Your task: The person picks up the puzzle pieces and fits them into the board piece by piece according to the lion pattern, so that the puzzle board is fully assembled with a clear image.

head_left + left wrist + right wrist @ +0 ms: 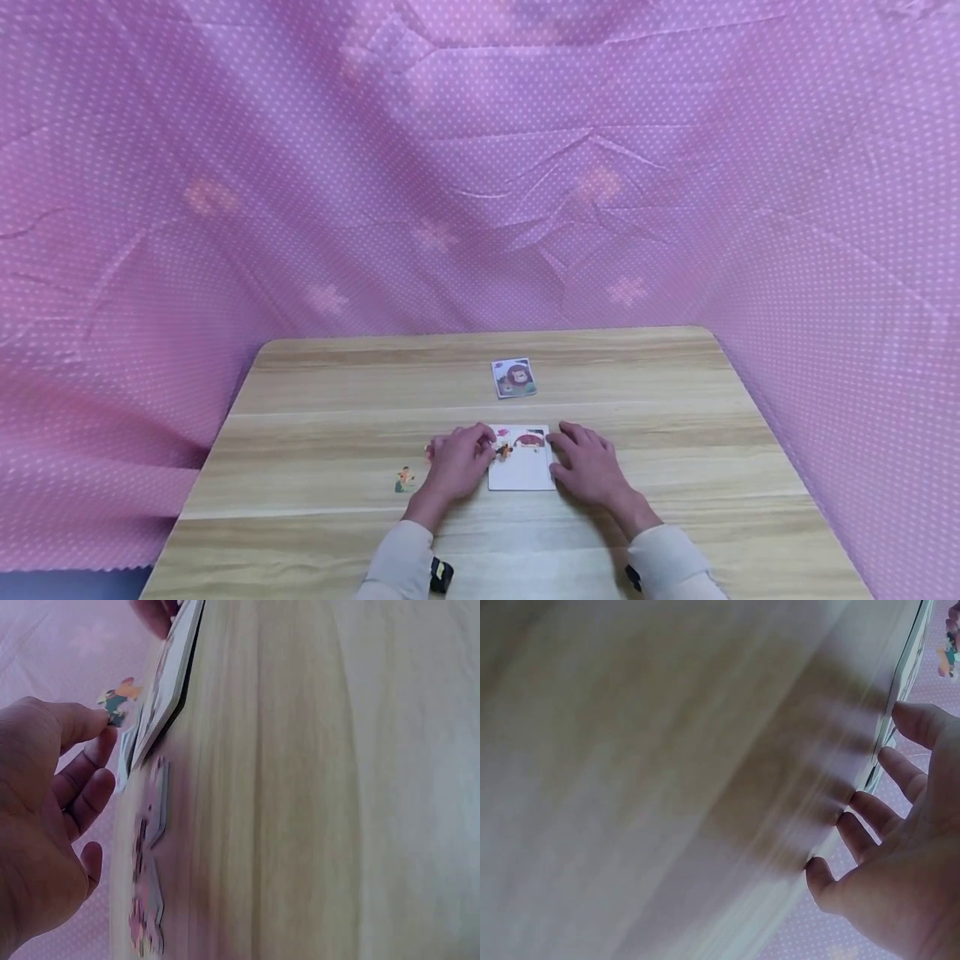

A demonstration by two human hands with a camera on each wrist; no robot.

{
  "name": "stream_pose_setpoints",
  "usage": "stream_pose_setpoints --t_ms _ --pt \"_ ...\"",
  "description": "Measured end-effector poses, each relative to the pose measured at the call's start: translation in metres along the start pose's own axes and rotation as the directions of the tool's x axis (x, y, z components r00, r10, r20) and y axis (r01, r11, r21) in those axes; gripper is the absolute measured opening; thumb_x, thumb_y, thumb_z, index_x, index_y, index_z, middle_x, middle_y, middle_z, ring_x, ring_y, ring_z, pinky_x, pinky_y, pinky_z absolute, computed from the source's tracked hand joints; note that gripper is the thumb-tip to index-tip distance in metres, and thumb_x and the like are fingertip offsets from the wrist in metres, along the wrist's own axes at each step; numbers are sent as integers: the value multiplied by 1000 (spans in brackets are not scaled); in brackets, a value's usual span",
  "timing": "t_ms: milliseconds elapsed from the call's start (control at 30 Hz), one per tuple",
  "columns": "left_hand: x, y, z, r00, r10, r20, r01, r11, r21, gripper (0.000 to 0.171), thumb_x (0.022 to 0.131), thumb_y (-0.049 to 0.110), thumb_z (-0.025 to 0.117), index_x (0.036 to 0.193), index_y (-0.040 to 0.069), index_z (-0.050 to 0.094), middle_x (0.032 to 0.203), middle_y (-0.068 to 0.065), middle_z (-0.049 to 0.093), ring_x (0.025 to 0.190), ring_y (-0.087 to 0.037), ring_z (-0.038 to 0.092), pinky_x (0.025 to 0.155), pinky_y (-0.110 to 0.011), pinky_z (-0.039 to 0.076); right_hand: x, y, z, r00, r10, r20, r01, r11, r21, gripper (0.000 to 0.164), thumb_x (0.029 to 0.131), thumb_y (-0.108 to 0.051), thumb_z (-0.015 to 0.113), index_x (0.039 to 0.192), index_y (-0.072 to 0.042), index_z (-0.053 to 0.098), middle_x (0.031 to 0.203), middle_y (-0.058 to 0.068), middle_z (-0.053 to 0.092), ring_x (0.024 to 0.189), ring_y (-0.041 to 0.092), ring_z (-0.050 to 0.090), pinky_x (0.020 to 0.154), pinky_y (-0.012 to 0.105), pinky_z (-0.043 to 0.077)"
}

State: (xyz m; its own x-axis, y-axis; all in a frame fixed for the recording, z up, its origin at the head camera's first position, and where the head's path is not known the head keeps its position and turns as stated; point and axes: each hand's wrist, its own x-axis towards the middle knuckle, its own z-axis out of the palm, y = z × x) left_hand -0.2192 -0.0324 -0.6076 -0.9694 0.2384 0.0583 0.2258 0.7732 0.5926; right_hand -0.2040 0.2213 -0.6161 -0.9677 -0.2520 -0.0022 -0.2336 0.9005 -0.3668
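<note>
A white puzzle board (521,477) lies on the table, with pieces showing a pink shape and a brown mane (529,441) along its far side. My left hand (459,460) pinches a small puzzle piece (118,701) with orange and dark green print between thumb and forefinger. In the head view that piece is over the board's left part. On the right side, my right hand (592,468) has its fingers spread, fingertips on the table and thumb at the board's edge (900,675).
Loose puzzle pieces (405,479) lie left of the board, some partly hidden behind my left hand. Beyond the board is a square lion picture card (514,377). Pink dotted cloth (480,208) hangs around the wooden table (337,383).
</note>
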Motion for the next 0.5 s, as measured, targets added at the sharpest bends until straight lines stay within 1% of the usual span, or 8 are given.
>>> stream_pose_setpoints --t_ms 100,233,433,500 --pt "1 1 5 1000 -2 14 1 1000 23 11 87 26 63 98 28 63 81 18 60 82 -7 52 84 -39 28 1 0 1 1000 2 8 -2 1000 -1 50 86 -40 66 133 -27 55 150 9 42 137 34 38 106 62 28" --pt "2 0 9 1000 -20 20 20 999 36 11 87 25 63 98 27 64 81 18 60 82 -8 51 86 -40 28 1 -1 1 1000 6 14 -6 1000 7 51 86 -41 66 134 -27 55 150 9 41 137 34 38 107 62 28" --pt "4 1 14 1000 -22 -2 22 996 85 13 86 28 66 99 26 64 81 17 58 84 -9 51 88 -42 29 2 -1 -1 1000 13 11 -13 1000 14 50 86 -39 66 133 -27 55 150 10 42 137 35 38 107 62 28" --pt "5 2 15 1000 -27 -9 28 994 107 16 86 29 67 101 25 65 86 14 61 88 -11 52 89 -44 30 2 0 -1 1000 14 12 -14 1000 15 50 86 -39 66 133 -26 55 150 10 41 138 35 37 107 62 27"
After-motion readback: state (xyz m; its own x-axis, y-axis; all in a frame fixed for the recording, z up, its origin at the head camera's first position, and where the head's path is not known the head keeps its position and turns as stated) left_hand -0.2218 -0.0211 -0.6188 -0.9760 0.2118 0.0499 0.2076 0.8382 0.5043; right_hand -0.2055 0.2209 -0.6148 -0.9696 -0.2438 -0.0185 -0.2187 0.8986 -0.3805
